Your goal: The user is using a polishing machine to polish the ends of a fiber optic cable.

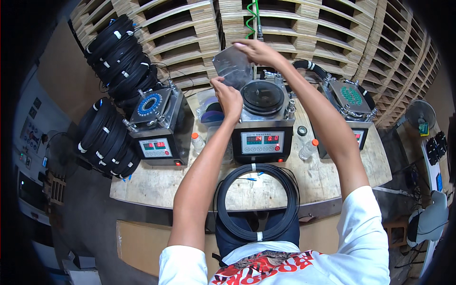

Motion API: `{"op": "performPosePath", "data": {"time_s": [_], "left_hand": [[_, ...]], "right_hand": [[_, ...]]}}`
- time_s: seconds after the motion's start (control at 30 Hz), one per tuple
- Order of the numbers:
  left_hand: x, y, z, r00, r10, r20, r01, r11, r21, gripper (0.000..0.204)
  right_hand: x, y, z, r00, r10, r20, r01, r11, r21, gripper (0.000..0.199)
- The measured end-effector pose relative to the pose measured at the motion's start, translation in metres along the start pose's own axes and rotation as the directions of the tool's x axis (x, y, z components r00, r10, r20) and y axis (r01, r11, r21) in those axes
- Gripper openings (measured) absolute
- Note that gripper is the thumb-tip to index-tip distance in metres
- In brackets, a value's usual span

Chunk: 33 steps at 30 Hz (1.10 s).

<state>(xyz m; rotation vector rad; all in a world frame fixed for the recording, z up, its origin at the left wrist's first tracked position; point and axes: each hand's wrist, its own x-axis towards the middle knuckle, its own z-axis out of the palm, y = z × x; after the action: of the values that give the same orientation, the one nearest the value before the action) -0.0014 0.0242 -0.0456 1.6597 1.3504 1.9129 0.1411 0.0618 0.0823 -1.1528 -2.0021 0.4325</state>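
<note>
A thin, shiny grey square sheet [232, 65] is held up, tilted, behind the middle polishing machine [262, 142]; whether it is metal or plastic I cannot tell. My right hand [260, 52] pinches its upper right edge. At its lower left corner, the curled fingers of my left hand [228, 99] grip it. Just below and right of the sheet, the machine's round black disc [261, 97] lies bare on top. Purple and dark round films [212, 114] in clear packaging are beside my left wrist. A coil of black cable [222, 209] rests over the table's front edge and my lap.
Similar machines stand left [160, 124] with a blue-studded ring and right [352, 102] with green fittings. Two red-capped bottles [197, 142] [308, 149] flank the middle one. Stacked cable coils [107, 137] rise at left. Wooden pallets [304, 28] wall off the back.
</note>
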Motion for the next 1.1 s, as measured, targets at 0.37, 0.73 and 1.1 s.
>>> {"op": "performPosePath", "data": {"time_s": [0.37, 0.73, 1.1], "left_hand": [[0.0, 0.008, 0.01, 0.99, -0.12, -0.072, 0.119, 0.993, -0.028, 0.022], [0.012, 0.008, 0.01, 0.94, -0.292, 0.176, 0.242, 0.935, 0.259, 0.05], [0.009, -0.004, 0.001, 0.914, -0.239, 0.328, 0.206, 0.97, 0.13, 0.041]], "right_hand": [[0.025, 0.018, 0.02, 0.916, 0.4, -0.033, -0.388, 0.904, 0.181, 0.035], [-0.078, 0.052, -0.024, 0.831, 0.498, -0.248, -0.309, 0.783, 0.54, 0.044], [-0.134, 0.08, -0.015, 0.883, 0.465, -0.069, -0.249, 0.587, 0.77, 0.063]]}}
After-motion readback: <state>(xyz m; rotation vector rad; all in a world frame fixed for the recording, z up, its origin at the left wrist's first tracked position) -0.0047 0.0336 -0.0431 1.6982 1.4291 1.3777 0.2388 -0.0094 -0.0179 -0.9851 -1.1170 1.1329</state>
